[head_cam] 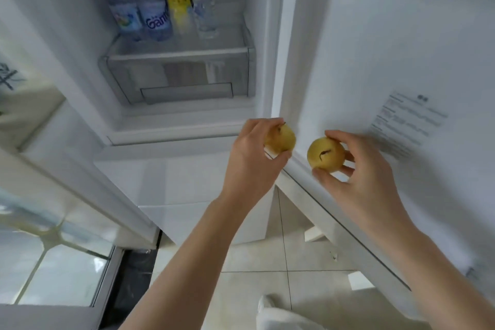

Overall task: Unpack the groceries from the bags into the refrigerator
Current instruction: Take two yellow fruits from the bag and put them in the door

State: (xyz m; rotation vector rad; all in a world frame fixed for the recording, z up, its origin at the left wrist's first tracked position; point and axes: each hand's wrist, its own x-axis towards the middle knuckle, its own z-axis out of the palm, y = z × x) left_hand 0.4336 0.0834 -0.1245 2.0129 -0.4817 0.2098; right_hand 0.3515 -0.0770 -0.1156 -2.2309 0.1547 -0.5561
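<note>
Holding one yellow pear (281, 138) in left grip (254, 153), another pear (325, 154) in right grip (359, 169), before open refrigerator (182, 67)

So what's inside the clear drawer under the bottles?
The clear drawer is closed below the four bottles. Through its frosted front only vague pale and brownish shapes show; the contents can't be identified. Both hands hold yellow fruit outside it.

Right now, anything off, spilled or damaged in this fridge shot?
Nothing stands out. Each hand holds one intact yellow fruit: left hand, right hand. Four bottles stand upright on the shelf, the drawer below sits closed, no spills visible.
</note>
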